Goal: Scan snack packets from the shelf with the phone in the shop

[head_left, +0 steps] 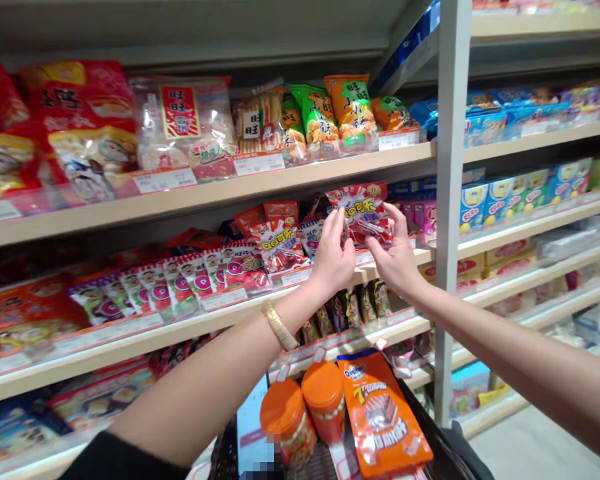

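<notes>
Red packet, head view: the red packet [365,207] is at 2 o'clock, before the middle shelf and outside my basket.
My left hand: left hand [335,250] grasps its 9 o'clock edge, fingers curled.
My right hand: right hand [395,250] grasps the 3 o'clock edge, thumb toward me.
Basket so far: the dark basket [223,448] at 6 o'clock already carries two orange-lidded jars [289,423] and an orange pouch [383,413]; the packet is not yet among them, and whether it belongs there I cannot tell.
Middle shelf: pale-edged, the middle shelf [130,348] runs toward 8 o'clock, rows of small packets along it.
Room: shop shelving, grey post [453,200] at 3 o'clock, boxes [517,193] beyond, pale floor [555,440] at 4 o'clock.
</notes>
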A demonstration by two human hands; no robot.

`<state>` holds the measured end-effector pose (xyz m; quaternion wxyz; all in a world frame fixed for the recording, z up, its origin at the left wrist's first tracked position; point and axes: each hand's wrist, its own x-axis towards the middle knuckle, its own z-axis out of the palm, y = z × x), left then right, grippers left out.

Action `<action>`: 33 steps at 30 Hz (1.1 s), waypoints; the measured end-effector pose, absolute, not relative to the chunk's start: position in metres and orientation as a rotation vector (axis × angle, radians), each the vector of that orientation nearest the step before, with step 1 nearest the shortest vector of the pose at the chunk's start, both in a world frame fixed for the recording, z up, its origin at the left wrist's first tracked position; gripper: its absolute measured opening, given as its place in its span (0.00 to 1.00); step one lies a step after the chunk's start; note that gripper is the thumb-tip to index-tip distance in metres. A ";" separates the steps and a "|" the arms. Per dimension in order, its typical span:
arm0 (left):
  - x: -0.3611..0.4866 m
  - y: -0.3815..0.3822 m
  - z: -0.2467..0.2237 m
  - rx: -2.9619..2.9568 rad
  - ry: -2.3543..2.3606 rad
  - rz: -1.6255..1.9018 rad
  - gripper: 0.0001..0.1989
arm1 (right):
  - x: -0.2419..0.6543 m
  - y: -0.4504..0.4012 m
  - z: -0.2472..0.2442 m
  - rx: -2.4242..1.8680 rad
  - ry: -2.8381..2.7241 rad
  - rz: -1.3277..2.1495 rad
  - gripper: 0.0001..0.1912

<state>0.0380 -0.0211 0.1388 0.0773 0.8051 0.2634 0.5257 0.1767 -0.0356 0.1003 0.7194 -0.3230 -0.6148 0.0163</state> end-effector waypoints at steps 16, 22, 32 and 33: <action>-0.092 -0.126 -0.012 1.216 0.987 1.401 0.24 | 0.041 -0.111 -0.036 -0.778 -1.269 0.941 0.19; -0.099 -0.125 -0.042 1.201 0.982 1.435 0.24 | 0.045 -0.107 -0.063 -0.882 -1.340 0.859 0.18; -0.101 -0.128 -0.041 1.206 0.923 1.395 0.23 | 0.049 -0.111 -0.067 -0.859 -1.384 0.935 0.20; -0.101 -0.129 -0.041 1.210 0.915 1.394 0.23 | 0.049 -0.112 -0.067 -0.856 -1.382 0.935 0.20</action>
